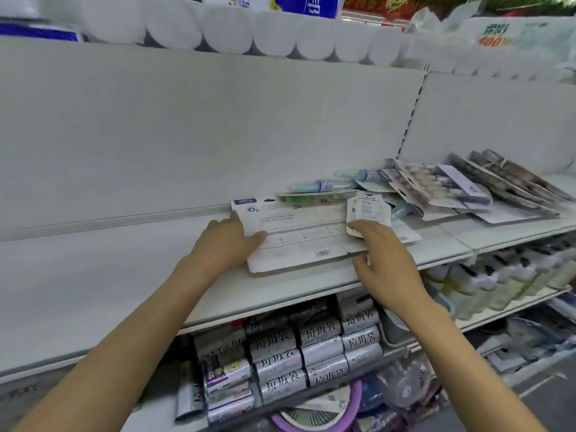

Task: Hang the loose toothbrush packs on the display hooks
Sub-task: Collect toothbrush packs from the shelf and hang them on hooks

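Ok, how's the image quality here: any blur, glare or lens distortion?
Head view: wide-angle bending curves the shelf edge; top and right margins are smeared, so the paper rolls look soft; flat even light, no glare; print on the large white pack is only partly legible.

A large flat white toothbrush pack (299,235), marked 6PCS at its far left corner, lay back-side up on the white shelf (93,275), its near edge overhanging the shelf front. A small white pack (367,210) rested tilted on it. Further packs (442,188) lay heaped to the right, overlapping one another.
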